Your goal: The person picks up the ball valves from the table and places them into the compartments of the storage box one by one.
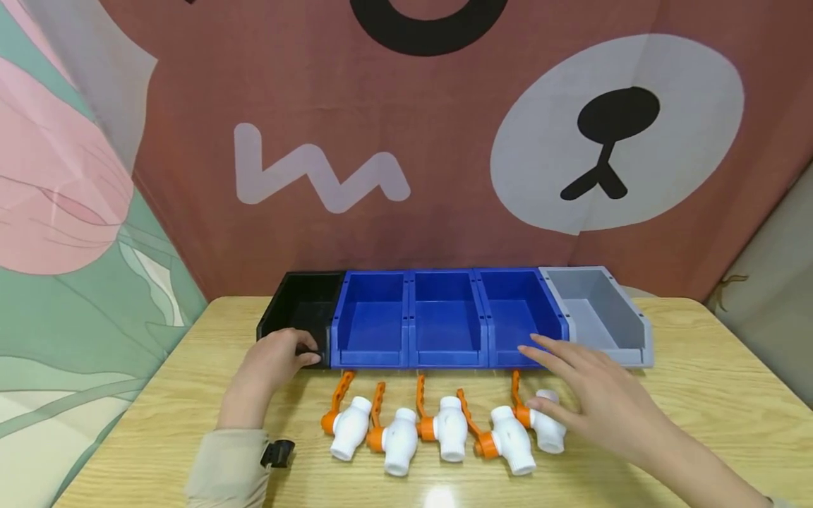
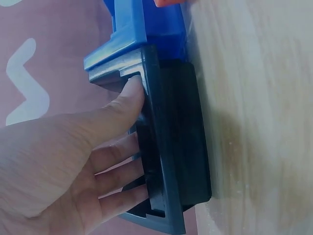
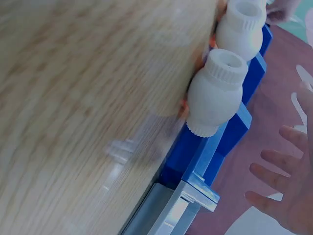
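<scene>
The white plastic valve with an orange lever, the rightmost in its row, lies on the pale wood-grain tabletop, right of the middle and nearer to the front edge than the bins are. From the right hand it lies to the left and slightly toward the tabletop's front edge, just beside the thumb in the head view; whether they touch, I cannot tell. The right hand is clearly the nearer one. Its fingers are spread and it holds nothing.

The long axis of this valve's round body runs nearly straight between the tabletop's far and front edges. Its orange lever is on the left side and points to the far edge, almost parallel with the body.

To the left, four similar white valves continue the row, their levers also toward the far edge. Behind them, along the far edge, stand a grey plastic bin at right, three blue plastic bins in the middle, and a black plastic bin at left. The left hand rests at the front rim of the black bin, thumb on the rim; its fingertips are partly hidden, so I cannot tell if it grips.
</scene>
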`<state>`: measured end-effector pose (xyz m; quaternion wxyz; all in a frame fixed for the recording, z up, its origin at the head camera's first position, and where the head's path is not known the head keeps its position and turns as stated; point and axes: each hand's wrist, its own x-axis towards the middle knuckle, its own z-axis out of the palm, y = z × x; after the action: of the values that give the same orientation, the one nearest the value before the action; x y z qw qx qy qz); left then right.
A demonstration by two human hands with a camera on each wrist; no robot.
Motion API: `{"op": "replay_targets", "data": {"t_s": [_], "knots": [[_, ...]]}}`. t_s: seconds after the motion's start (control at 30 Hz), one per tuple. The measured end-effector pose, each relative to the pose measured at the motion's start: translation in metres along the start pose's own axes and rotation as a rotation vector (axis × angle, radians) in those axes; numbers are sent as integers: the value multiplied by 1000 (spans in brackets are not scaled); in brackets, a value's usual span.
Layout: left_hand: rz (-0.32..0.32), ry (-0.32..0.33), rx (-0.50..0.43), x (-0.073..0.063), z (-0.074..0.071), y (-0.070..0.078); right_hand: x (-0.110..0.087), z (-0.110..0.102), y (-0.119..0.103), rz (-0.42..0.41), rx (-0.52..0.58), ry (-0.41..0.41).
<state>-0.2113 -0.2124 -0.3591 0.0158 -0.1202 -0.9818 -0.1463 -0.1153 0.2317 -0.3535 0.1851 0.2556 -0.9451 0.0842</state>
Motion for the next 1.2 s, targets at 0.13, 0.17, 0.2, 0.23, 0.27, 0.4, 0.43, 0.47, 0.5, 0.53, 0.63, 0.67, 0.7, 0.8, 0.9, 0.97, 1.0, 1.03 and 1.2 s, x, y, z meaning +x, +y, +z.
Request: {"op": "replay_targets", "data": {"t_s": [0.13,0.17,0.2,0.23,0.27,0.4,0.43,0.47,0.5,0.53,0.63,0.67,0.7,0.8,0.9,0.97,1.0,1.03,1.2], "knots": [[6,0,-28,0,-1,-5,-5,1,-4,-21,-20,-21],[2,-5,-37,-1,-1,-6,-7,1,-5,-23,-25,-34],[-2,-9,-46,-1,-1,-7,-8,2,-6,-24,-30,-49],[0,-17,-53,-1,-1,-8,-9,3,-6,-27,-34,-61],[-8,-22,-58,-2,-1,-9,-11,4,-7,-32,-36,-65],[-19,-34,-57,-5,0,-11,-17,9,-7,-80,-44,-46],[-17,-34,-55,-5,0,-11,-18,11,-7,-97,-45,-32],[-14,-33,-52,-6,0,-11,-20,12,-7,-111,-48,-25],[-12,-30,-49,-6,1,-11,-22,13,-6,-122,-52,-23],[-10,-27,-47,-6,1,-11,-23,14,-5,-133,-55,-20],[-5,-22,-47,-7,1,-10,-27,15,-3,-165,-62,-16],[-6,-22,-47,-7,1,-9,-28,16,-2,-174,-63,-17],[-7,-23,-48,-7,1,-9,-28,17,-1,-184,-64,-16],[-7,-27,-50,-7,1,-9,-30,19,2,-214,-68,-10],[3,-19,-50,-5,0,-9,-29,21,3,-214,-70,-26],[2,-15,-53,-3,0,-9,-28,23,5,-213,-72,-50],[1,-13,-54,-2,0,-9,-27,24,5,-212,-73,-64],[1,-12,-53,-1,-1,-8,-26,25,6,-214,-76,-77],[-4,-26,-44,2,0,-7,-22,29,9,-236,-90,-103]]}}
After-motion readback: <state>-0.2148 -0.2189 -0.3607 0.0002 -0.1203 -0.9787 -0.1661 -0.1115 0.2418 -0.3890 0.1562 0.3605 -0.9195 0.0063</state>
